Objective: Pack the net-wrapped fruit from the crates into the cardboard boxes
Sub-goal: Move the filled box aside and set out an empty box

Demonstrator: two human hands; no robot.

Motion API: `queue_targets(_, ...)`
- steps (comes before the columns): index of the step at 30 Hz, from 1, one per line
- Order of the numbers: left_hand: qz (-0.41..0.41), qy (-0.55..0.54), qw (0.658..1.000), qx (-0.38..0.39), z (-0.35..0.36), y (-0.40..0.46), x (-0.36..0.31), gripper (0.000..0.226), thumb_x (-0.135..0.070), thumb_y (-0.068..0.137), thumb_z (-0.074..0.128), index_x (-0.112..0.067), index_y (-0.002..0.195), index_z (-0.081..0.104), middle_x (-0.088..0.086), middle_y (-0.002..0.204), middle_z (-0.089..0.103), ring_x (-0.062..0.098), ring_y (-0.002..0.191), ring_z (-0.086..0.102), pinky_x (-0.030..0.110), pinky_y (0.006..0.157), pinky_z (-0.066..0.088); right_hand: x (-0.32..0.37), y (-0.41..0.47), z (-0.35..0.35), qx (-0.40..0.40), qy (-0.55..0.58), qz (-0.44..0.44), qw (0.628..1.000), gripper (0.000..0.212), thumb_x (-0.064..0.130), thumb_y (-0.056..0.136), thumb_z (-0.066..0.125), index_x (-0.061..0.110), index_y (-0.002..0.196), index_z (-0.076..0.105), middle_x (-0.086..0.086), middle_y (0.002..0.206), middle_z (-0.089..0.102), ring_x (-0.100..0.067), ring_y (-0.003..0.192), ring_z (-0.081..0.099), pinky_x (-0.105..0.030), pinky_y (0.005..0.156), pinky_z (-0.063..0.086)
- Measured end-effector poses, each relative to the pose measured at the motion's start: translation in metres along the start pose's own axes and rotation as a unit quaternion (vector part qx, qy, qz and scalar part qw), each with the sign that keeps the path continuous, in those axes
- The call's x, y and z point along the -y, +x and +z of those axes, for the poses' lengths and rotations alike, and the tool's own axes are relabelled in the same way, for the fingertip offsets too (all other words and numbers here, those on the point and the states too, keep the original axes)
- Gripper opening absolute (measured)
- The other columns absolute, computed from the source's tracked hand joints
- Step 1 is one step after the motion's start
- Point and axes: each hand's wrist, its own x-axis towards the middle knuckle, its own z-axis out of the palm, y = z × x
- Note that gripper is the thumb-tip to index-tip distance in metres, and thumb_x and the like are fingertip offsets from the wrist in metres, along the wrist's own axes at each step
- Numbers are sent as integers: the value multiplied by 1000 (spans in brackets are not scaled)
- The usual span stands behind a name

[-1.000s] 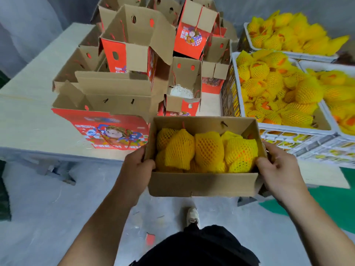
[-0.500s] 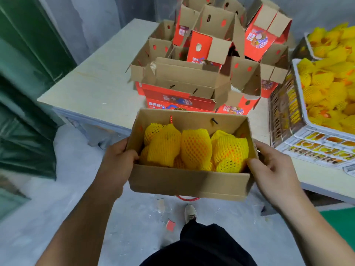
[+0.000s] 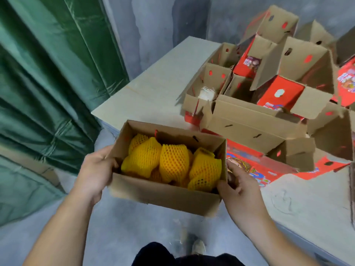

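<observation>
Fingers: left hand has its fingers curled round the left end wall of the box, thumb on the near side; right hand has its fingers curled against the right end wall, thumb at the near right corner.
Grip: both hands hold the box by its ends, off the table, over the floor.
Box: plain brown cardboard, top open, tilted slightly with the left end higher in view, just off the near left corner of the table.
Fruit: net-wrapped fruit in yellow foam mesh packed inside the box; several visible, touching each other, topmost ones standing above the rim.
Empty boxes: stack of empty boxes, red print outside and brown inside, flaps up, piled on the table to the far right of the held box; one has something white in its bottom, can't tell what.
Table: pale top, corner pointing toward the far left.
Curtain: green curtain fills the left side, hanging to the floor.
Wall: grey wall at the far side.
Person: dark trousers and one shoe at the bottom edge, below the box.
</observation>
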Motion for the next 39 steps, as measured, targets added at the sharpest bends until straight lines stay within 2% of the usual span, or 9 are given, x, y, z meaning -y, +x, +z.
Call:
queue_targets(3, -19, -26, 999, -28, -23, 49, -7, 68, 13, 66, 42, -39, 84, 82, -2, 69, 69, 7, 49, 51, 15, 41, 30, 5, 37, 36, 10, -8, -1, 1000, 48, -6, 89, 53, 26, 122, 68, -1, 106, 75, -23, 104, 70, -49, 92, 57)
queue_targets(5, -18, -25, 999, -28, -39, 86, -9, 67, 13, 67, 43, -38, 84, 82, -2, 67, 68, 10, 49, 53, 16, 43, 35, 7, 61, 64, 12, -6, -2, 1000, 51, 7, 87, 54, 33, 129, 65, 7, 113, 75, -15, 109, 69, -41, 96, 57)
queue_targets(11, -23, 0, 999, -22, -75, 224, -7, 65, 10, 76, 49, -47, 80, 79, 1, 75, 70, 22, 66, 61, 33, 60, 49, 8, 162, 150, -33, -9, 27, 999, 49, 6, 88, 57, 44, 116, 70, 7, 101, 77, -14, 88, 73, -29, 76, 59)
queue_targets(14, -20, 49, 998, 21, -82, 304, -15, 58, 7, 77, 53, -46, 75, 77, 0, 72, 67, 23, 71, 59, 33, 66, 47, 4, 231, 190, -85, -14, 56, 995, 42, 0, 83, 54, 31, 106, 72, -1, 86, 77, -25, 76, 72, -41, 69, 59)
queue_targets(21, 40, 107, 985, 132, -65, 467, -57, 53, 6, 93, 54, -31, 128, 66, -5, 97, 74, 12, 86, 66, 13, 68, 52, -4, 356, 257, -172, -76, 133, 973, 41, 3, 79, 50, 21, 111, 67, -4, 94, 75, -26, 91, 70, -51, 85, 57)
queue_targets(25, 45, 186, 965, 177, -46, 530, -57, 49, 6, 97, 47, -15, 138, 63, 17, 126, 68, 36, 117, 62, 50, 106, 49, -10, 398, 284, -179, -111, 180, 961, 32, 3, 85, 51, 12, 113, 63, -15, 104, 72, -38, 98, 67, -52, 87, 55)
queue_targets(30, 61, 288, 942, 163, -34, 556, -62, 32, -4, 96, 50, -13, 123, 65, 21, 115, 68, 42, 107, 63, 51, 95, 52, -7, 419, 296, -171, -179, 201, 948, 33, 13, 89, 54, 14, 121, 59, -15, 113, 71, -39, 105, 64, -45, 88, 54)
queue_targets(35, 257, 403, 877, 55, -8, 517, -57, 50, -3, 86, 57, -10, 135, 59, 19, 133, 60, 43, 123, 55, 53, 105, 42, -14, 410, 283, -162, -120, 208, 957, 48, 14, 90, 61, 15, 138, 55, -4, 120, 71, -22, 108, 67, -44, 95, 55)
queue_targets(39, 356, 292, 882, 105, 34, 460, -63, 40, -16, 93, 63, -22, 133, 64, 6, 143, 49, 32, 134, 41, 44, 116, 28, -8, 406, 276, -195, -83, 173, 962, 40, 11, 93, 59, 24, 131, 56, 23, 104, 63, -7, 102, 66, -42, 99, 54)
